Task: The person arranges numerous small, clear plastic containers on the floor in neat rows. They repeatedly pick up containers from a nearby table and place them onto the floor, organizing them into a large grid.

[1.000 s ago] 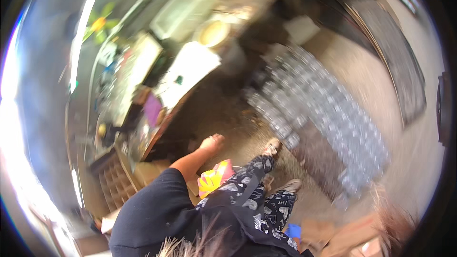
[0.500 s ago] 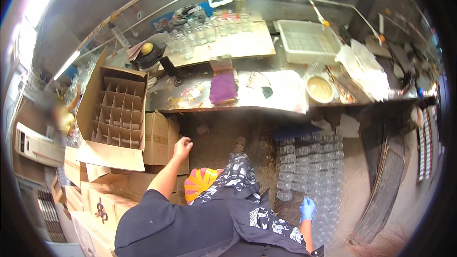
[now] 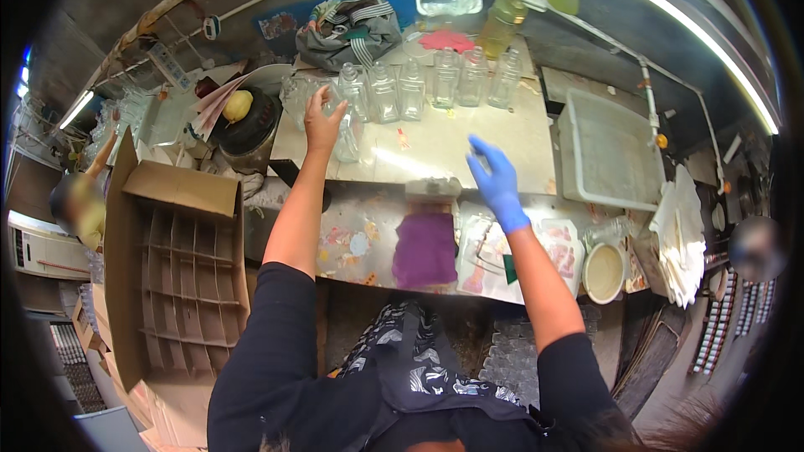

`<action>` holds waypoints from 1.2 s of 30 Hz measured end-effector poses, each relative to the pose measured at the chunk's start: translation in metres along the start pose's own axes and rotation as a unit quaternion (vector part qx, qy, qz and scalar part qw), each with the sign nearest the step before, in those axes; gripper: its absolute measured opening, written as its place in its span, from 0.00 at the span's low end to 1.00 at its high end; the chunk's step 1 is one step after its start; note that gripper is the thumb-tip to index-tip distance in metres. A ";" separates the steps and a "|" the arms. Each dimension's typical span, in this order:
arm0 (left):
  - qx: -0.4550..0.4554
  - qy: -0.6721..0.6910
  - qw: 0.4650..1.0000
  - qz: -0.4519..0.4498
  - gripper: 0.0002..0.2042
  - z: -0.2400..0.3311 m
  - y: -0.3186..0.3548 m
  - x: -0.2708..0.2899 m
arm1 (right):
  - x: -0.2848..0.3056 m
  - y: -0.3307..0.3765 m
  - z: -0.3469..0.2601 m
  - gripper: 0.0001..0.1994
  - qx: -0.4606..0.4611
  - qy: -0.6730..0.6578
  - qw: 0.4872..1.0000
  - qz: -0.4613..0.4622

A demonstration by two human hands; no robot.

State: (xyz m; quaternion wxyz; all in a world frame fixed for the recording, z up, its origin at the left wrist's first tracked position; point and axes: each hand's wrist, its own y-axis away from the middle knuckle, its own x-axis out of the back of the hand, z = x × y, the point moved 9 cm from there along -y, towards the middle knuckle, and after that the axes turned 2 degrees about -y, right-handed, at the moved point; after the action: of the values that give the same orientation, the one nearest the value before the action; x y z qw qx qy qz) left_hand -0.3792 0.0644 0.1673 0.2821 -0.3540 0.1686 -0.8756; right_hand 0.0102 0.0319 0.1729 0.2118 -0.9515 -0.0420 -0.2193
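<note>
My bare left hand (image 3: 321,121) is raised at the left part of the pale board (image 3: 402,169), fingers apart and curved, beside a clear glass bottle (image 3: 348,144). Whether the fingertips touch the glass I cannot tell. More clear bottles (image 3: 383,94) stand upright in a row behind it, some partly hidden by the hand. My right hand (image 3: 496,184), in a blue glove, hovers over the board's front edge with fingers spread and nothing in it. Between my arms, a purple cloth (image 3: 425,251) lies on the bench, in front of a small block.
An open carton with cardboard dividers (image 3: 188,285) stands at my left. To the right are a translucent plastic tub (image 3: 615,151), a round bowl (image 3: 603,274) and white sheets (image 3: 678,238). More glass bottles (image 3: 512,351) lie below the bench. Another person (image 3: 84,201) is at far left.
Both hands have come up from low beside my body to over the bench. The view has shifted closer to the bench and the row of bottles.
</note>
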 end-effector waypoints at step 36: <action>-0.010 -0.101 0.951 -0.292 0.17 0.083 -0.036 -0.022 | 0.032 0.025 -0.059 0.09 -0.032 0.023 0.993 0.109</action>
State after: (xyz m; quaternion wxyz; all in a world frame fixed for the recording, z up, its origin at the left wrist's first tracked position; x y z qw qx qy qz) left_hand -0.3201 0.0985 0.2311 0.0265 -0.4775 0.0369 -0.8775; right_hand 0.0195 -0.0164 0.2253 0.2045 -0.9515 0.0741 -0.2175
